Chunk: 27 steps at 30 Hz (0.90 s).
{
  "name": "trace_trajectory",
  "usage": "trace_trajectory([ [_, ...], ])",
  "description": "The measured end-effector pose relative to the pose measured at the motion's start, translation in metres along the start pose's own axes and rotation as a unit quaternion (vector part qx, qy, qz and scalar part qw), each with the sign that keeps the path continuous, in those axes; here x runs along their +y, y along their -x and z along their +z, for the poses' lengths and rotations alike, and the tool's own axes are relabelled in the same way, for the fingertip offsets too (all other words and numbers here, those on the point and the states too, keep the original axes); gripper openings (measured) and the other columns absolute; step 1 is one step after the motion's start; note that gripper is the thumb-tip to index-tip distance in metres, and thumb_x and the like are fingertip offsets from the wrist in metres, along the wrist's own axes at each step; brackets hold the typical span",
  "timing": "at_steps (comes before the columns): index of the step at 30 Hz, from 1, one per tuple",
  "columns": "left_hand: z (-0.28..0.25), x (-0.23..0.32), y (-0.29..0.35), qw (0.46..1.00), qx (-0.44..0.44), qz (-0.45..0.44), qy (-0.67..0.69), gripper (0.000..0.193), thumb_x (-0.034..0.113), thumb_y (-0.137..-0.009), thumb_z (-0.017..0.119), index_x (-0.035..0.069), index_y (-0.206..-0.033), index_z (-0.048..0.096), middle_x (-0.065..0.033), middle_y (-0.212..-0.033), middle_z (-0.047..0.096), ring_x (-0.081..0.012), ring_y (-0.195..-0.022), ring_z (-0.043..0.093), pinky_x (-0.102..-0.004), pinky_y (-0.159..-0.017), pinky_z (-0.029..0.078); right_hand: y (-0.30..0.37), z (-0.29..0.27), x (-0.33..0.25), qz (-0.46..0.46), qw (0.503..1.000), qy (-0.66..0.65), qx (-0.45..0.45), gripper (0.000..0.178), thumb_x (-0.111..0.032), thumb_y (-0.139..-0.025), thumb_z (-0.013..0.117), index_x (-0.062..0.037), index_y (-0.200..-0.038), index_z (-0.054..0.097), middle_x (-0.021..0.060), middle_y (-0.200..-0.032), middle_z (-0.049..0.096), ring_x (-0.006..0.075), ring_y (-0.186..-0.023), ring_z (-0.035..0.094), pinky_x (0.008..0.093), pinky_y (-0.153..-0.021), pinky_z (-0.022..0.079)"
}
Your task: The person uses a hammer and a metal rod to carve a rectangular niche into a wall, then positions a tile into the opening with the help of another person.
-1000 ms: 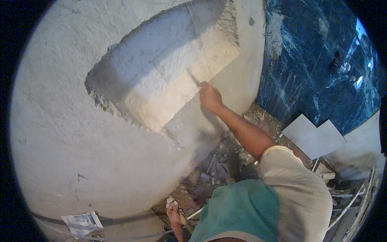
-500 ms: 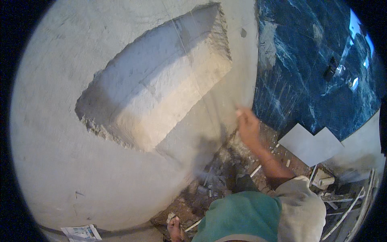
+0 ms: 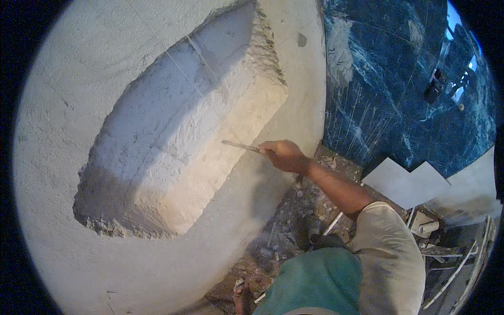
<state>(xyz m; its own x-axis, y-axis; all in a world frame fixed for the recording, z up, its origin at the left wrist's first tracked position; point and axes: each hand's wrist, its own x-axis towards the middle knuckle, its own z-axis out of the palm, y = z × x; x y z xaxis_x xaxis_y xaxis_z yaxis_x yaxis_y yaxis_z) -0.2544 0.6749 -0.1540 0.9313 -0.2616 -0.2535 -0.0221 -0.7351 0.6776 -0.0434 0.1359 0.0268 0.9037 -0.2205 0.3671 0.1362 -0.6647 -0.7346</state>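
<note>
My right hand point(image 3: 285, 156) is closed round one end of a thin, straight, greyish rod point(image 3: 239, 145) that looks ribbed. The rod sticks out to the left from my fingers, over the lower ledge of a long recess point(image 3: 173, 121) cut into the pale plastered wall point(image 3: 47, 157). Whether its tip touches the ledge, I cannot tell. The recess has rough, broken short ends and a smoother whitish back. A thin pale string or line point(image 3: 178, 67) runs slantwise across it. My left hand is out of view.
Dark blue marbled slabs point(image 3: 378, 105) with a small black object point(image 3: 435, 86) are at the right. Below them are pale cut tile pieces point(image 3: 407, 184). Rubble point(image 3: 273, 236) covers the floor by my feet, with sticks and pipes point(image 3: 451, 278) at the lower right.
My right hand has moved left to the recess, and the rod now shows clearly in it. The view has shifted, so the recess appears lower and farther left.
</note>
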Motion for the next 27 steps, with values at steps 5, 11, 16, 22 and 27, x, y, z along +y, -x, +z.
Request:
trace_trajectory([
  [5,0.005,0.076,-0.025,0.925,0.033,-0.250,0.284,0.030,0.023,-0.082,0.065,0.011,-0.060,0.049,0.0038,-0.057,0.045,-0.0095,-0.051,0.043,-0.0269,-0.046,0.035,-0.028,-0.054,0.029,0.150,0.980,0.019,0.130,0.029,-0.029,-0.090,0.044,-0.0063,-0.098,0.060,0.0185,-0.093,0.062,0.0358,-0.087,0.059,0.0404,-0.077,0.045],
  [11,-0.006,0.070,-0.042,0.972,0.022,-0.105,0.211,0.029,0.029,-0.082,0.064,0.002,-0.072,0.060,0.0014,-0.062,0.053,-0.0114,-0.058,0.048,-0.0287,-0.054,0.040,0.035,-0.026,0.007,0.096,0.990,0.047,0.089,0.024,-0.020,-0.087,0.051,-0.0096,-0.107,0.061,0.0185,-0.097,0.063,0.0268,-0.089,0.062,0.0339,-0.079,0.046],
  [16,-0.036,0.130,-0.056,1.000,-0.016,-0.009,0.003,0.030,0.029,-0.083,0.061,-0.002,-0.085,0.063,-0.0112,-0.078,0.063,-0.0185,-0.073,0.055,-0.0345,-0.068,0.045,0.164,-0.020,-0.042,0.111,0.946,0.004,0.304,0.027,-0.013,-0.092,0.045,0.0017,-0.111,0.057,0.0162,-0.108,0.060,0.0232,-0.100,0.058,0.0313,-0.087,0.043],
  [22,-0.032,0.208,-0.102,0.917,0.060,0.361,0.161,0.030,0.027,-0.082,0.061,0.001,-0.098,0.062,-0.0137,-0.088,0.063,-0.0269,-0.079,0.059,-0.0355,-0.077,0.046,0.260,0.055,-0.165,0.080,0.988,-0.102,0.088,0.022,-0.014,-0.089,0.052,-0.0021,-0.106,0.058,0.0183,-0.100,0.061,0.0308,-0.095,0.058,0.0355,-0.081,0.046],
  [27,-0.044,0.274,-0.058,0.891,0.006,0.151,0.429,0.030,0.029,-0.089,0.051,0.000,-0.092,0.059,-0.0055,-0.082,0.060,-0.0147,-0.072,0.055,-0.0301,-0.065,0.046,0.281,0.084,-0.190,-0.051,0.994,-0.091,-0.013,0.027,-0.014,-0.084,0.061,-0.0002,-0.105,0.054,0.0120,-0.096,0.058,0.0182,-0.084,0.057,0.0323,-0.072,0.046],
])
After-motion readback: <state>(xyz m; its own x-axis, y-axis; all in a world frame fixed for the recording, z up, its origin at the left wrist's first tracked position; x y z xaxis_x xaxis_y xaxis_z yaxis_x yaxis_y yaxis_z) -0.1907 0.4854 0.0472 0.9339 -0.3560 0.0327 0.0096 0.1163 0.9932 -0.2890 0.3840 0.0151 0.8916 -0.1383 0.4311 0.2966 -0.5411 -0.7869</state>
